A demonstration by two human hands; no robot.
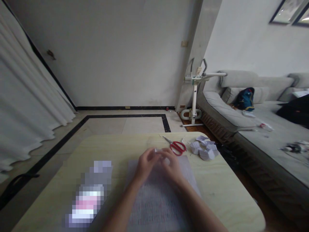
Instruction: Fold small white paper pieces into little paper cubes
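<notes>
My curled hands, left and right, pinch small pale paper; red-handled scissors, creased white paper pieces beyond.

There are one table, one pair of scissors, two framed pictures and perhaps five folded papers.

table: pale grained wood - smooth | scissors: metal blades - red handles

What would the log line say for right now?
left hand: pinching small white piece | right hand: at same piece | under hands: printed sheet | nearby: red scissors, folded papers
</notes>
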